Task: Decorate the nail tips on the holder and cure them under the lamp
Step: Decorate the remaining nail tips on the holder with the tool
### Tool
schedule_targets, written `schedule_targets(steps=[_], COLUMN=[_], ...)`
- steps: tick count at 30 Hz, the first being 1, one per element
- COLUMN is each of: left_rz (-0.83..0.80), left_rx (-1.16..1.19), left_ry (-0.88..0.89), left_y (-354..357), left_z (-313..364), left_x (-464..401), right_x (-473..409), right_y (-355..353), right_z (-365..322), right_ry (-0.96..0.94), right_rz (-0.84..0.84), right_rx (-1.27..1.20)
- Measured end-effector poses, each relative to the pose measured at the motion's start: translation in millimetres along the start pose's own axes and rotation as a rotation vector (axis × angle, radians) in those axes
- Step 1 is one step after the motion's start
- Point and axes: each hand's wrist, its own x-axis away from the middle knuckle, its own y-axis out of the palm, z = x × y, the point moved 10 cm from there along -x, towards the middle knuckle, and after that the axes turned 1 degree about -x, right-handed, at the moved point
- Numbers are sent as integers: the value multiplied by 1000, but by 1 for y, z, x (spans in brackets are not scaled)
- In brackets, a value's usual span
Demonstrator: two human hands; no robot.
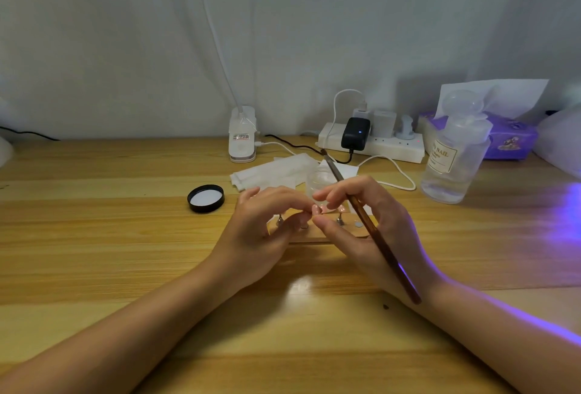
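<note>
A wooden nail tip holder (309,238) with small metal stands lies on the table between my hands, mostly hidden by them. My left hand (267,230) pinches a pale nail tip (317,210) above the holder. My right hand (367,224) holds a long brown nail brush (377,239), which runs from my wrist up past my fingers with its bristle end pointing away. My right fingertips hover close to the nail tip. A small clear jar (319,181) stands just behind my fingers. Purple light falls on the table at the right; its lamp is out of view.
A black jar lid (206,198) lies left of the holder. White wipes (273,170) lie behind. A clip lamp base (242,136), a power strip (371,140) with chargers and cables, a clear bottle (456,155) and a purple tissue box (506,139) stand along the back.
</note>
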Motion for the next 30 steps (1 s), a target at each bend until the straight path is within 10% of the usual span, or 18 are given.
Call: schedule_targets(steps=[21, 30], left_rz=[71, -37], left_rx=[9, -23], left_ry=[-48, -296], left_y=[-7, 4], left_z=[-2, -32], left_x=[0, 3], right_x=[-7, -8], right_y=[-21, -27], right_z=[20, 57], right_ry=[115, 223], right_rz=[62, -203], right_rx=[-101, 90])
